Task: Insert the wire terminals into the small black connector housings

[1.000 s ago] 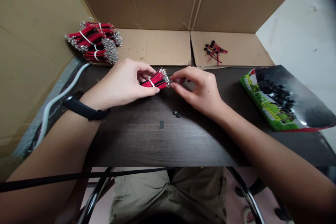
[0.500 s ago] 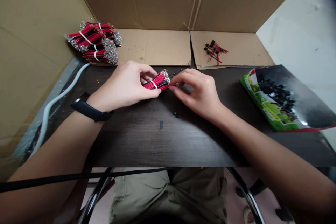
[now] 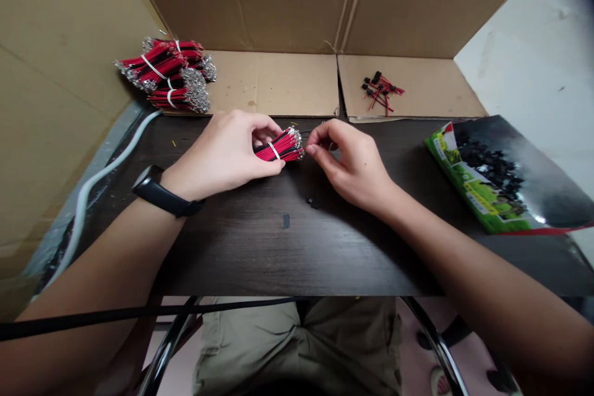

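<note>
My left hand (image 3: 234,150) is closed around a bundle of red and black wires (image 3: 286,143), which a white tie holds together. The bundle's silvery metal ends point right, toward my other hand. Just off those ends, my right hand (image 3: 351,158) has thumb and index fingertips brought together in a pinch; what lies between them, if anything, is too small to see. A thin dark wire (image 3: 306,131) shows behind the bundle's tip. Below on the dark table are small black connector pieces (image 3: 313,203) and a flat dark rectangle (image 3: 286,221).
More tied wire bundles (image 3: 171,74) are piled at the back left on cardboard (image 3: 273,83). Back right lies a small heap of red-black wires with black connectors (image 3: 381,90). A bag of black parts (image 3: 505,179) occupies the right side. A pale cable (image 3: 82,201) runs along the left edge.
My right fingertips have drawn slightly right, away from the bundle's metal ends. My left hand still holds the bundle in nearly the same place.
</note>
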`<action>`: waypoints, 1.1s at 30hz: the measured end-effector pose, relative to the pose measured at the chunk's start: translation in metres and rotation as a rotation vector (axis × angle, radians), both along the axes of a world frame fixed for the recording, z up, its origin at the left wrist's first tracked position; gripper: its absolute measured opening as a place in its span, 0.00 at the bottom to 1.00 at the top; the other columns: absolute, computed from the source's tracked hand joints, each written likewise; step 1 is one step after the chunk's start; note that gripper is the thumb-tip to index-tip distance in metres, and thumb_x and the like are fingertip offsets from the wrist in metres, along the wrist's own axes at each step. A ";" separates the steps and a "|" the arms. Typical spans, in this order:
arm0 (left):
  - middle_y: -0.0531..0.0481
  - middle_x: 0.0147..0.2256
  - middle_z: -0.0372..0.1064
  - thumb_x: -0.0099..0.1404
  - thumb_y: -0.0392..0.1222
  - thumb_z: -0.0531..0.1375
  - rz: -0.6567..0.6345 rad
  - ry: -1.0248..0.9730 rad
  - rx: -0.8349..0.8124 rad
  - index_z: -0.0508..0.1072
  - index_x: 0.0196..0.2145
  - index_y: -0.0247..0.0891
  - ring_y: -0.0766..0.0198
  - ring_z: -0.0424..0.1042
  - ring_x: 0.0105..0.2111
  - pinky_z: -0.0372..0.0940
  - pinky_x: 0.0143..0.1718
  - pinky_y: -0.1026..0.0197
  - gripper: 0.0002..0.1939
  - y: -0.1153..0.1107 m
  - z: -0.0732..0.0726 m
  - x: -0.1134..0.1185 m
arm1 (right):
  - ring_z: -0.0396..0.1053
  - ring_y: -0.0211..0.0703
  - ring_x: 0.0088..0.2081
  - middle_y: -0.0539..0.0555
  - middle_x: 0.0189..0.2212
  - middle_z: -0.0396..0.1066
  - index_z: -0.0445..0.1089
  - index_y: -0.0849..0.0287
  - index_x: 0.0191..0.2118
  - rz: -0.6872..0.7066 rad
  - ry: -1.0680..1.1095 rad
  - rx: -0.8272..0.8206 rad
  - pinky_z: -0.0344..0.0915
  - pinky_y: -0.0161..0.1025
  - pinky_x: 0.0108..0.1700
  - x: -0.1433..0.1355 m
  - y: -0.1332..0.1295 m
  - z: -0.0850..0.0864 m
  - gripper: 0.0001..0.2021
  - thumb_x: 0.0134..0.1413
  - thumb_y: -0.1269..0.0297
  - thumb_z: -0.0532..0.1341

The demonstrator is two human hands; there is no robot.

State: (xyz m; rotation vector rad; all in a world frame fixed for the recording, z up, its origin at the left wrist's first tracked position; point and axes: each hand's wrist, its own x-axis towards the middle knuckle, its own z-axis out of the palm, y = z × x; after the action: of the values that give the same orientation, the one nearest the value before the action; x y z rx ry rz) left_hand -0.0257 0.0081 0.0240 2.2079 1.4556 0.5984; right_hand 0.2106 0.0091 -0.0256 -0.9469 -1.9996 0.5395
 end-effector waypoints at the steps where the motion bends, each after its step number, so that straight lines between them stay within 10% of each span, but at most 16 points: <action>1: 0.51 0.38 0.84 0.57 0.44 0.70 0.006 0.004 -0.003 0.84 0.44 0.44 0.53 0.82 0.38 0.72 0.42 0.56 0.16 0.000 0.000 -0.001 | 0.72 0.44 0.37 0.53 0.36 0.78 0.71 0.55 0.38 -0.030 0.023 -0.015 0.68 0.43 0.43 0.003 0.003 0.001 0.03 0.65 0.69 0.63; 11: 0.51 0.38 0.83 0.55 0.45 0.70 0.050 0.041 0.019 0.85 0.44 0.43 0.54 0.81 0.39 0.71 0.44 0.56 0.17 0.003 0.000 -0.006 | 0.72 0.42 0.30 0.51 0.30 0.78 0.73 0.55 0.32 -0.131 0.151 -0.249 0.69 0.41 0.34 0.034 0.032 0.001 0.05 0.49 0.68 0.69; 33: 0.49 0.42 0.84 0.61 0.45 0.70 0.021 0.031 0.148 0.85 0.49 0.42 0.54 0.80 0.38 0.72 0.45 0.53 0.18 -0.010 -0.002 0.012 | 0.78 0.50 0.39 0.55 0.37 0.82 0.79 0.55 0.33 -0.157 -0.112 0.149 0.71 0.47 0.44 0.002 -0.002 0.001 0.07 0.63 0.71 0.67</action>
State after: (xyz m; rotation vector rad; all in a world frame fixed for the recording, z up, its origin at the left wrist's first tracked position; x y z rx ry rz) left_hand -0.0136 -0.0024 0.0221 2.3263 1.4948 0.7021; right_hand 0.2124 0.0071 -0.0245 -1.0495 -2.0116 0.2523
